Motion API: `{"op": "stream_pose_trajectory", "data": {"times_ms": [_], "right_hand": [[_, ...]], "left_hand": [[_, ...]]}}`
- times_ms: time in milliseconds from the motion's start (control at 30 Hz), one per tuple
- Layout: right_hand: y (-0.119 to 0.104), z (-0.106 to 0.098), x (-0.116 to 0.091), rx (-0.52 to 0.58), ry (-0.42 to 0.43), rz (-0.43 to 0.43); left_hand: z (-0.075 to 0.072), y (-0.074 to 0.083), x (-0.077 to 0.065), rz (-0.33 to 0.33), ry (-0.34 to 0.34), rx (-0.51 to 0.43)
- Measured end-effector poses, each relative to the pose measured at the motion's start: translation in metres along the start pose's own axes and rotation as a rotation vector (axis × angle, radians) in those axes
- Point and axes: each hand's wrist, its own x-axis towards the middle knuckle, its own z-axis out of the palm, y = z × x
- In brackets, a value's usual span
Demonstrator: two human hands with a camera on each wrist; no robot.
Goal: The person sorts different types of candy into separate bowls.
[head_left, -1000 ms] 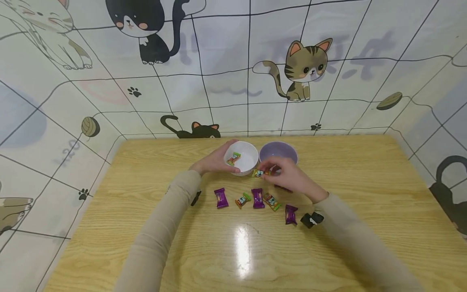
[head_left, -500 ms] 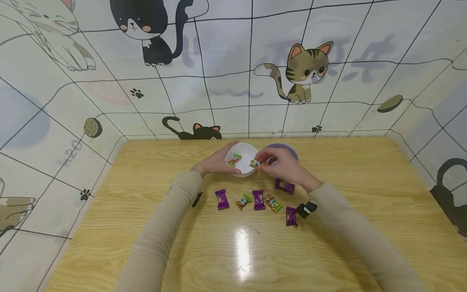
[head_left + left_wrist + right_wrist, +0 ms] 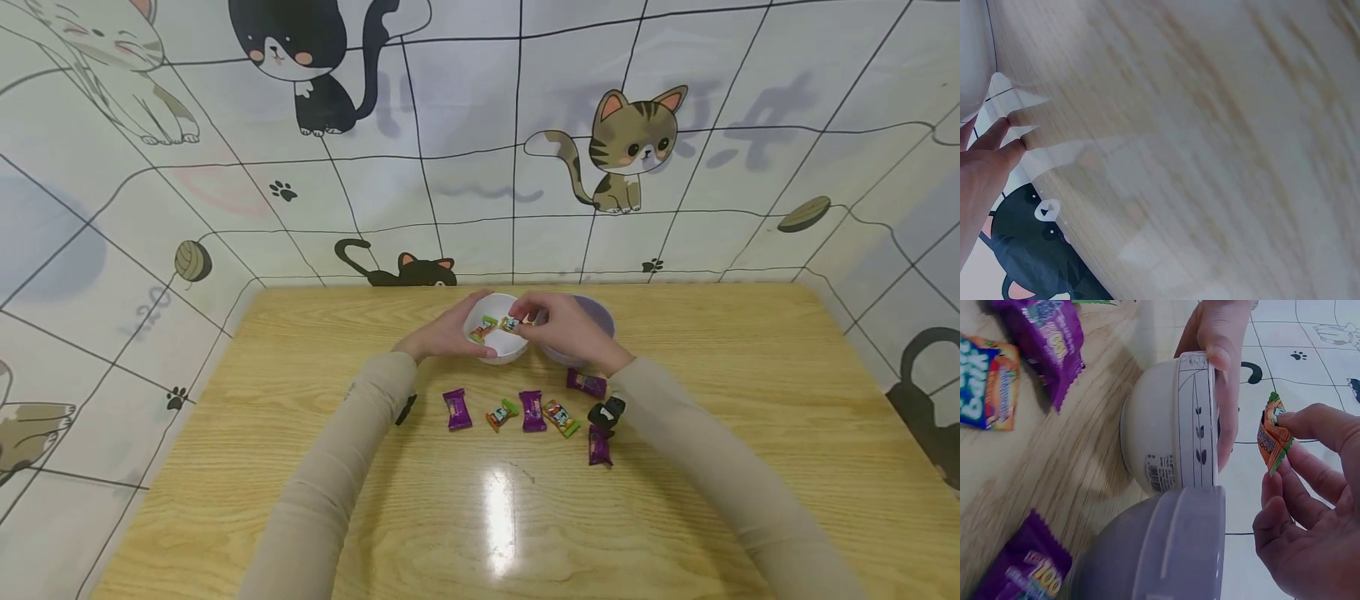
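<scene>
At the back of the table, my left hand (image 3: 447, 332) holds the left side of a white bowl (image 3: 506, 347), thumb at its near rim. Inside the bowl lies one small orange-and-green wrapped candy (image 3: 483, 329). My right hand (image 3: 564, 327) pinches another wrapped candy (image 3: 1274, 439) between thumb and fingers, over the white bowl's right side. A purple bowl (image 3: 1166, 550) stands right beside the white one, partly hidden by my right hand in the head view. The left wrist view shows the left fingers (image 3: 1007, 140) at the white bowl's side.
In front of the bowls lie several purple-wrapped candies (image 3: 457, 409) and two orange-and-green candies (image 3: 561, 417) on the wooden table (image 3: 405, 517). A wall covering with cat drawings (image 3: 472, 125) rises behind the table and at both sides.
My right hand has carried its candy up and left, from in front of the bowls to over the white bowl. The left hand keeps its hold on the bowl.
</scene>
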Motion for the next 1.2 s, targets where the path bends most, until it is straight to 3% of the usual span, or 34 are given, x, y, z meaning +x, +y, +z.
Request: {"op": "stream_pose_trajectory", "data": {"times_ms": [500,767,1000,1200], "right_hand": [[0.005,0.004,0.022,0.069,-0.015,0.023],[0.003,0.002,0.015,0.077,-0.01,-0.014],[0.002,0.006,0.002,0.105,-0.03,0.015],[-0.003,0.011,-0.004,0.125,-0.022,-0.05]], "left_hand": [[0.0,0.002,-0.001,0.033,-0.003,-0.024],[0.0,0.003,-0.003,0.016,-0.005,-0.024],[0.0,0.0,-0.001,0.008,0.001,-0.017],[0.0,0.0,-0.001,0.003,-0.007,-0.023]]}}
